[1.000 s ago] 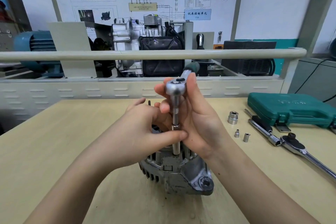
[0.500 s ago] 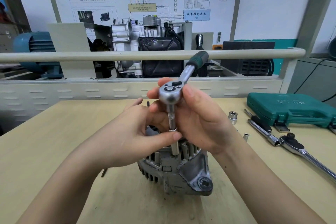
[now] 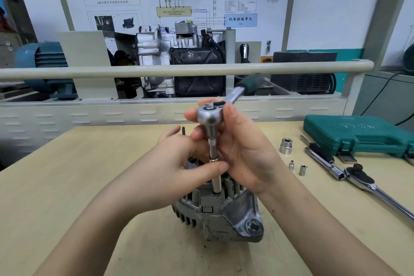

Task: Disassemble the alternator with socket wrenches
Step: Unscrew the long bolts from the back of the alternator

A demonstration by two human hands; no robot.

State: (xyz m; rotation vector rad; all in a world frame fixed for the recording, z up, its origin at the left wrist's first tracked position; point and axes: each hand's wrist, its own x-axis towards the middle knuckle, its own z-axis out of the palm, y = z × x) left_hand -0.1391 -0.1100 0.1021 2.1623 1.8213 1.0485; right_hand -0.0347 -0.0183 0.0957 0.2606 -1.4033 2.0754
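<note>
A grey metal alternator [image 3: 220,215] stands near the middle of a pale wooden table [image 3: 67,186], its finned housing facing the viewer and a mounting ear with a bolt hole at its lower right.

Rising straight up from the top of the alternator is a slim extension bar [image 3: 214,163], ending above in the round head of a ratchet [image 3: 210,114]. The ratchet's handle, blurred and dark green at its grip, slants up and away to the right of the alternator. So the tool's long axis is vertical over the alternator, while the handle would sweep level above it.

Both hands sit directly above the alternator. The left hand [image 3: 177,168] pinches the bar low down, thumb laid across its front. The right hand [image 3: 244,154] cups the ratchet head, thumb and fingertips curled round it. The right hand is nearer the handle, so I judge it would do the swinging, with the left steadying the bar on a fastener I cannot see.

To the right of the alternator lie a large socket [image 3: 286,146] and two small sockets [image 3: 296,167], then a second ratchet [image 3: 367,182], and beyond them a closed teal tool case [image 3: 358,134], its lid lettering too faint to read.

Behind the alternator, past a rail [image 3: 89,72], stands an engine display [image 3: 179,60]. On the wall board, a blue label [image 3: 240,20] reads "仪表控制单元". Other print is too small to read.
</note>
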